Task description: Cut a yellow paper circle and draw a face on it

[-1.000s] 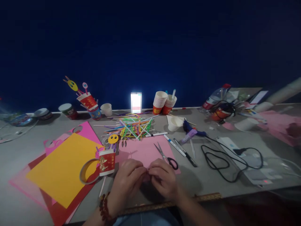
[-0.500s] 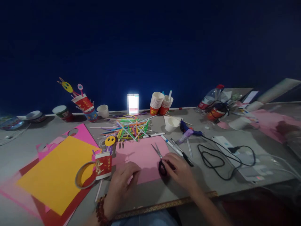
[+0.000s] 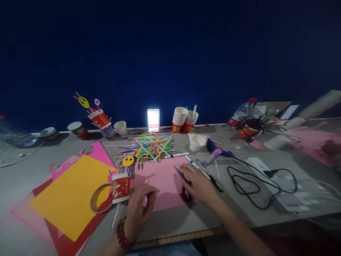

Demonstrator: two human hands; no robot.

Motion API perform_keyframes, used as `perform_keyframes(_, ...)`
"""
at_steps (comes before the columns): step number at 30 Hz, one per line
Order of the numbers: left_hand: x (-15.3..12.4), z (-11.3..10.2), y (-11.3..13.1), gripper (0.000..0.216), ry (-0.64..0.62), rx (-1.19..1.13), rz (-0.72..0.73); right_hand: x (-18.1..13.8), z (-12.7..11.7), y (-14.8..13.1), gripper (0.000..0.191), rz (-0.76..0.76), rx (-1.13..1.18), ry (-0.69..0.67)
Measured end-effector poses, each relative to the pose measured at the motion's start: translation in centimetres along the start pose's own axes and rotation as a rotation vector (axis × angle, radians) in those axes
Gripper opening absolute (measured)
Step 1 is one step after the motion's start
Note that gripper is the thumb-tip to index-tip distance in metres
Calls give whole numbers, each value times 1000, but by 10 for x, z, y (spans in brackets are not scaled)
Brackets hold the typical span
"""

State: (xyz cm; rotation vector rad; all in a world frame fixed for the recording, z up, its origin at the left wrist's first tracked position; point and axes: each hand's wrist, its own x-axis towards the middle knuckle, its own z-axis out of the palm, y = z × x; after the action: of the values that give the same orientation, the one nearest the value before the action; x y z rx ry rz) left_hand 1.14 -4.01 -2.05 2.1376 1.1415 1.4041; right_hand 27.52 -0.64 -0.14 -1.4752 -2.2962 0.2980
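My left hand (image 3: 140,203), with a beaded bracelet (image 3: 123,234) at its wrist, is closed in a pinch over the lower left of a pink paper sheet (image 3: 163,177). A tiny pale bit shows at its fingertips, too small to name. On the sheet's right side my right hand (image 3: 197,182) grips black-handled scissors (image 3: 187,195) from above, its fingers covering part of the blades. Left of my left hand stands a red and white paper cup (image 3: 121,192) with a smiley yellow disc (image 3: 128,161) above it.
A heap of colourful pipe cleaners (image 3: 153,147) lies behind the sheet. Markers (image 3: 210,176), a glue gun (image 3: 217,148) and a black cable (image 3: 245,185) are to the right. Coloured paper (image 3: 71,195) and a tape roll (image 3: 94,204) occupy the left. Stacked cups (image 3: 179,119) stand behind.
My right hand has moved up over the scissors, from the handles toward the blades. The left hand stays pinched near the same spot. The whole view has shifted slightly.
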Motion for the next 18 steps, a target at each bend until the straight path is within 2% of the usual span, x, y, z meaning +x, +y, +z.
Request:
perform_keyframes(3,-2,1,-2,20,36,9,17,12,4,-10,34,-60,-10,-116)
perform_keyframes(9,14,7,2,19,-109,-78,23,31,13,-29,39,-185,-34,-257)
perform_keyframes(14,13,10,7,21,-189,-164,113,51,23,-37,39,-338,11,-276)
perform_keyframes(18,5,13,8,22,-236,-165,161,77,29,-48,23,-458,107,-165)
